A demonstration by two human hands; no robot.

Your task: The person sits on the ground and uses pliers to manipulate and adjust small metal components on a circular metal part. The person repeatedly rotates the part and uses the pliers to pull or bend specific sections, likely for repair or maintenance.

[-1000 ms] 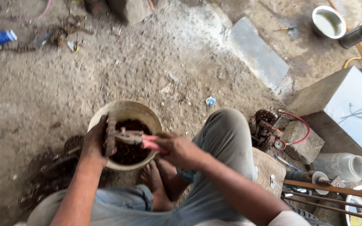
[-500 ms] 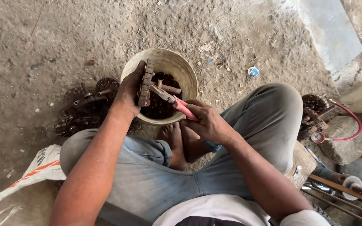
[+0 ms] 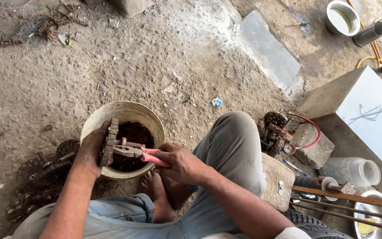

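The right hand [image 3: 180, 161] closes its fingers around pink-handled pliers [image 3: 138, 153], whose jaws bite a rusty chain [image 3: 108, 141]. The left hand [image 3: 91, 152] grips that chain upright over a pale bucket [image 3: 124, 110] of dark, greasy parts. Compared with half a second ago, the grips look unchanged; only the camera view has shifted, so work on the chain continues. Rusty sprockets [image 3: 40, 170] lie beside the bucket.

The chain [image 3: 108, 142] is rusty, rough metal, dull brown. The pliers [image 3: 139, 153] have worn matt steel jaws and smooth pink plastic grips. The bucket [image 3: 124, 110] looks like grimy, scuffed plastic. The floor [image 3: 124, 57] is coarse, dusty concrete.
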